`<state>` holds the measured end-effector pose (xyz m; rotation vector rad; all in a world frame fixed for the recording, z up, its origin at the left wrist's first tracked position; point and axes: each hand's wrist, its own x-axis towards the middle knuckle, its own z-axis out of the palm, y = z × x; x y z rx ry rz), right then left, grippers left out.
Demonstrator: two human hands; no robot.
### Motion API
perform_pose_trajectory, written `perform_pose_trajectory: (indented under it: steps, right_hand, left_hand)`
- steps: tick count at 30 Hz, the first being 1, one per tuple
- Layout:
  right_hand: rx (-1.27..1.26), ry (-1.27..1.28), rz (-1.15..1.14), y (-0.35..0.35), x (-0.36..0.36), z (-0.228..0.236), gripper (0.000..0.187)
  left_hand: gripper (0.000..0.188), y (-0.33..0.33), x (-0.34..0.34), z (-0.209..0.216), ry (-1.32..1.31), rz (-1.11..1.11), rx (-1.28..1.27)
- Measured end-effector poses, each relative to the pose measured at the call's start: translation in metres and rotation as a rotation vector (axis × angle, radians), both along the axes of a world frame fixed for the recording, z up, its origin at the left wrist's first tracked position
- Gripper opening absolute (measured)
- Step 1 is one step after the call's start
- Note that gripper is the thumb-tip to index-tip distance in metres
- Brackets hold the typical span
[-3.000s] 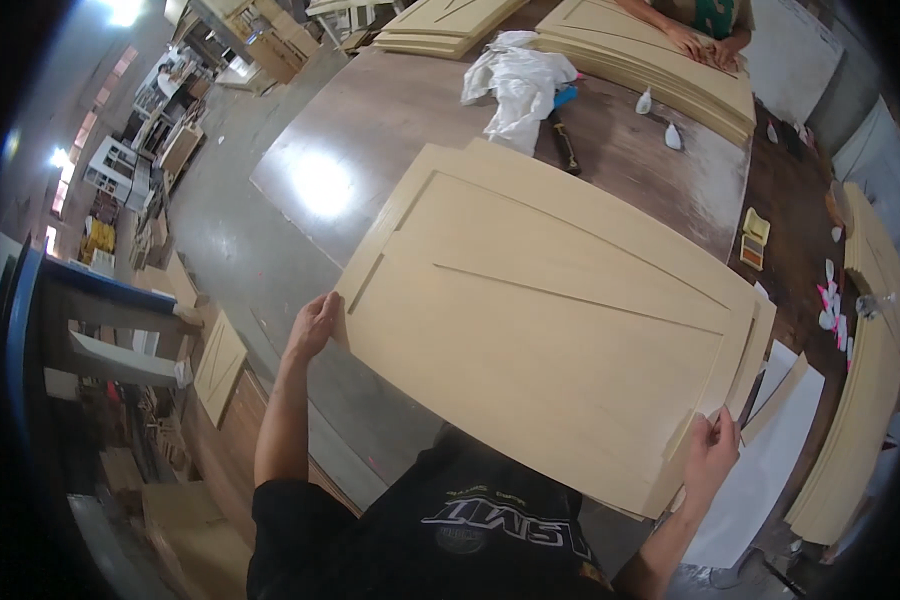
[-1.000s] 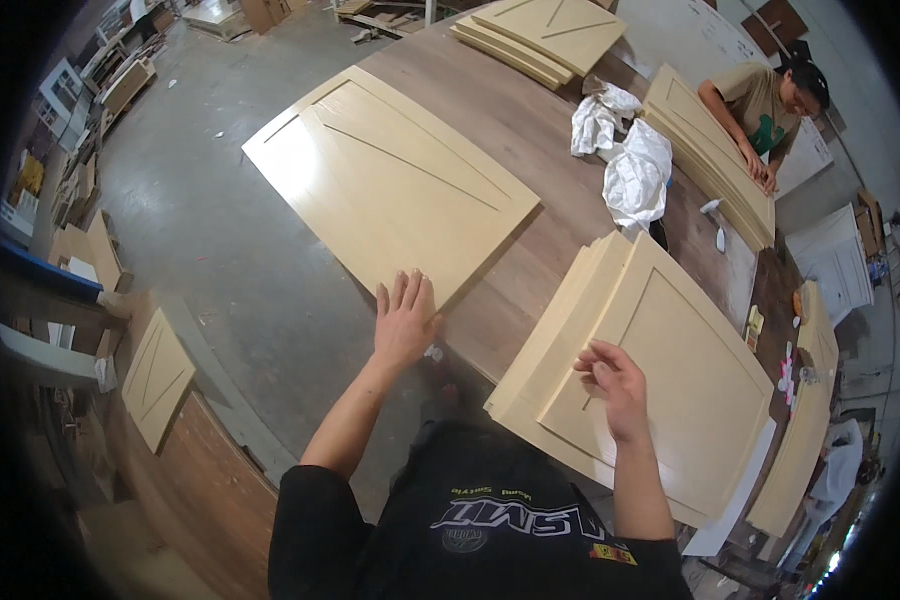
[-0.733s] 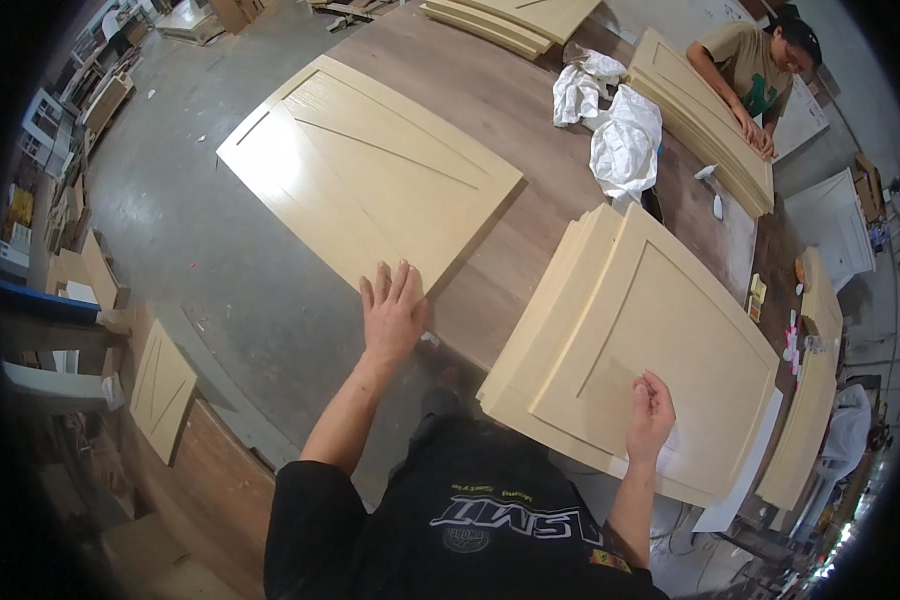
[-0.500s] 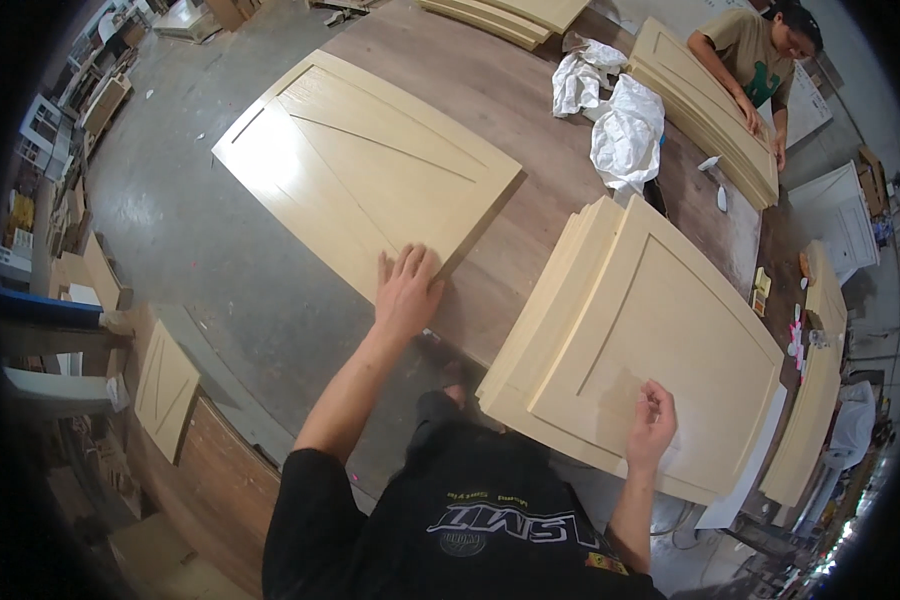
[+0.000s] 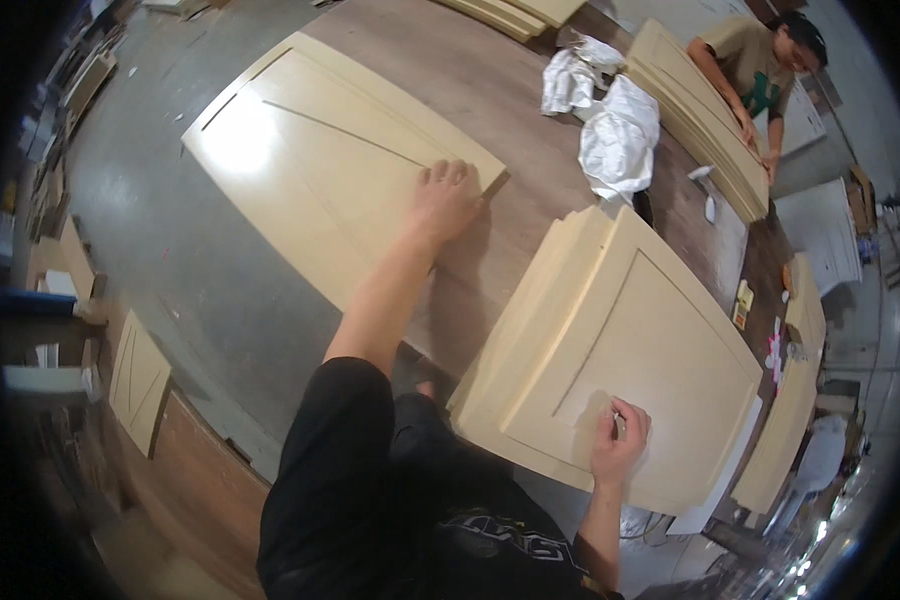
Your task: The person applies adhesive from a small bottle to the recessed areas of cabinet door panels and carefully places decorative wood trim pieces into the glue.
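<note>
My left hand (image 5: 448,198) lies flat, fingers together, on the near right corner of a large cream cabinet door panel (image 5: 310,150). This panel lies on the brown worktable (image 5: 510,110) and overhangs its left edge. My right hand (image 5: 618,442) rests with curled fingers on the near edge of the top panel of a stack of cream door panels (image 5: 630,340) in front of me. I cannot tell whether something small sits under its fingertips.
Crumpled white cloths (image 5: 610,130) lie mid-table. At the far right, another person (image 5: 760,65) leans over a second stack of panels (image 5: 700,110). More panels lie at the far end (image 5: 515,12) and along the right edge (image 5: 795,410). A small panel (image 5: 138,378) leans below left.
The large panel, held up earlier, now lies on the table. My left hand has slid forward onto its corner. My right hand's fingers have curled on the stack's top panel.
</note>
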<state>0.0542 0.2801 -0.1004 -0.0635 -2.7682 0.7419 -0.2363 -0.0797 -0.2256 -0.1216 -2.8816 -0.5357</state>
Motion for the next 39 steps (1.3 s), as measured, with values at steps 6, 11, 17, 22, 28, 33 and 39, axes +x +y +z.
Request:
perform_pose_trajectory:
  steps: [6, 11, 17, 22, 28, 33, 39]
  right_hand:
    - [-0.028, -0.002, -0.022, 0.006, 0.007, -0.004, 0.020]
    - [-0.059, 0.027, 0.025, 0.004, 0.002, -0.005, 0.021]
    - [-0.088, 0.040, 0.045, -0.001, 0.001, -0.001, 0.022]
    - [-0.055, 0.012, 0.048, 0.003, 0.004, -0.008, 0.023]
    - [-0.170, 0.105, 0.089, 0.005, 0.006, -0.009, 0.020]
    - [-0.514, 0.099, -0.074, 0.020, 0.015, -0.010, 0.013]
    - [-0.540, 0.166, -0.133, 0.097, 0.033, -0.020, 0.020]
  left_hand:
    - [0.054, 0.008, 0.000, -0.008, 0.043, 0.027, 0.024]
    - [0.055, 0.002, 0.010, -0.015, 0.114, 0.040, 0.030]
    - [0.061, 0.011, 0.006, -0.013, -0.006, 0.093, -0.018]
    - [0.050, 0.010, -0.002, 0.016, -0.279, 0.125, 0.088]
    - [0.038, -0.003, 0.103, 0.015, -0.192, 0.026, 0.568]
    - [0.040, 0.031, 0.212, 0.073, -0.456, 0.080, 0.908]
    - [0.043, 0.068, 0.269, 0.136, -0.777, 0.105, 1.216]
